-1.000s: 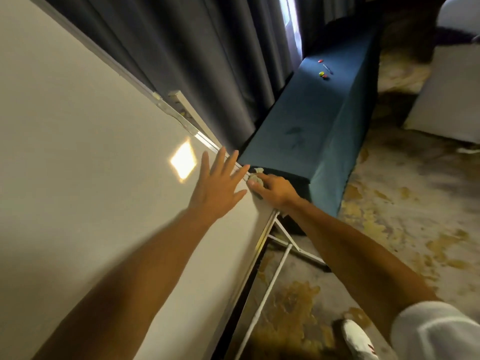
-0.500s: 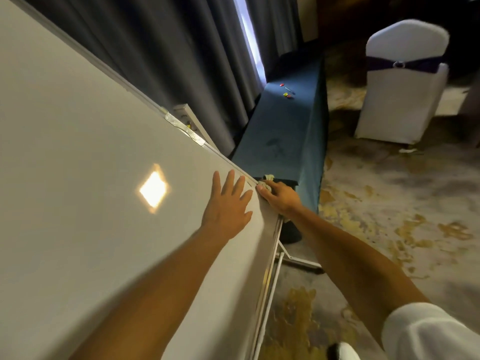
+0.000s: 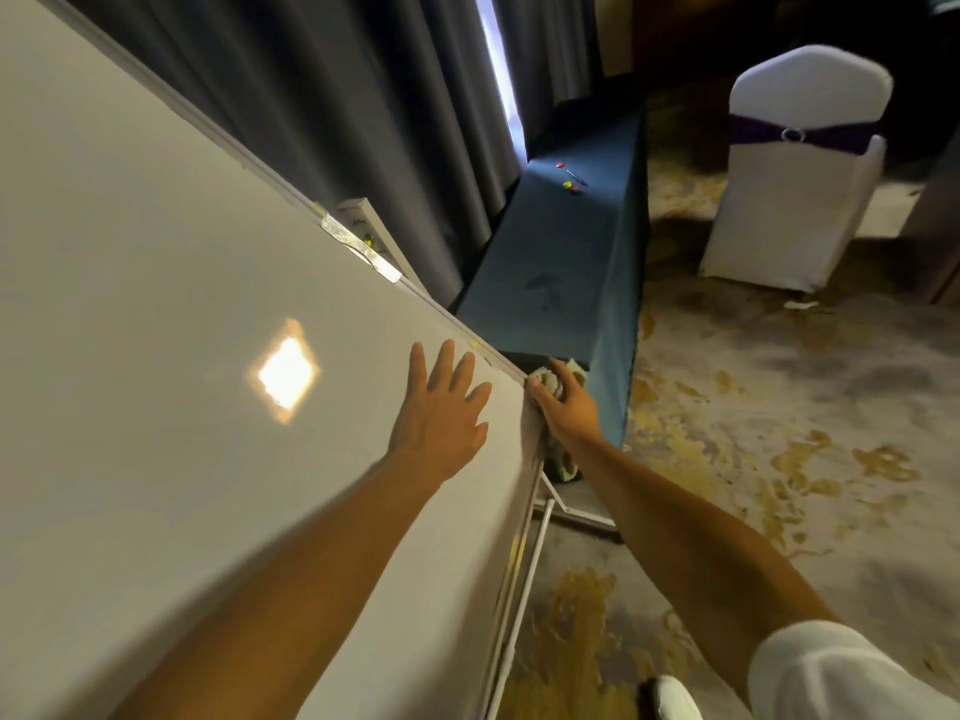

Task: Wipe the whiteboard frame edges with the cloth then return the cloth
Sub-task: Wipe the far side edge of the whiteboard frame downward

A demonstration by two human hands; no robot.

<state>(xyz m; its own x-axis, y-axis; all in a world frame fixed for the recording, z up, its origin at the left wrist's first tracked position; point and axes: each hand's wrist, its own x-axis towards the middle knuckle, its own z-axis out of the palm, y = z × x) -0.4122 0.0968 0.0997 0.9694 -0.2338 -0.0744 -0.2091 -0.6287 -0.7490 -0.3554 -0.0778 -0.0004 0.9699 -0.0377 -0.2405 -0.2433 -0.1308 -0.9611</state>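
Observation:
The whiteboard (image 3: 156, 330) fills the left half of the view, seen at a steep tilt, with a thin silver frame edge (image 3: 223, 142) along its top and right side. My left hand (image 3: 441, 413) lies flat on the board surface near its upper right corner, fingers spread. My right hand (image 3: 569, 407) grips a crumpled greenish-grey cloth (image 3: 545, 380) and presses it against the frame at that corner. A tail of the cloth (image 3: 563, 462) hangs below my wrist.
A long table in dark teal cloth (image 3: 571, 262) stands right behind the board, with small coloured magnets (image 3: 570, 186) on it. Dark curtains hang at the back. A white-covered chair (image 3: 795, 163) stands at the right. The board's stand legs (image 3: 571, 514) rest on patterned carpet.
The camera has tilted up, showing more of the room. My right hand with the cloth has stayed at the board's upper right corner, shifting slightly down the side edge. My left hand stays flat.

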